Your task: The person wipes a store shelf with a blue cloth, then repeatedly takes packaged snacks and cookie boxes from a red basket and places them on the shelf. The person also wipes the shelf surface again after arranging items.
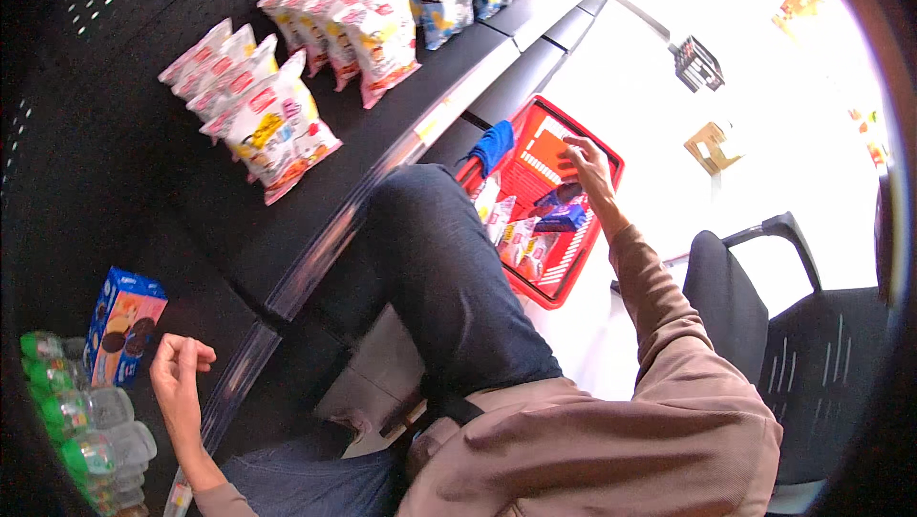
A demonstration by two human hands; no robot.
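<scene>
My right hand (586, 164) hovers over the red plastic shopping basket (613, 166), its fingers bent, apart and holding nothing. Inside the basket lie a purple-blue box (562, 219) and several snack bags (517, 239). A blue cloth-like item (493, 147) hangs on the basket's rim. My left hand (178, 374) is over the black shelf (236, 245), fingers loosely curled with nothing in them. Just beyond it stands a blue and pink cookie box (126, 329), apart from the fingers.
White snack bags (276, 133) stand in rows on the shelf, with blue bags (448, 4) farther along. Green-lidded clear containers (97, 438) stand at the lower left. A black office chair (809, 359) is on my right. A cardboard box (713, 147) and a black basket (696, 64) lie beyond.
</scene>
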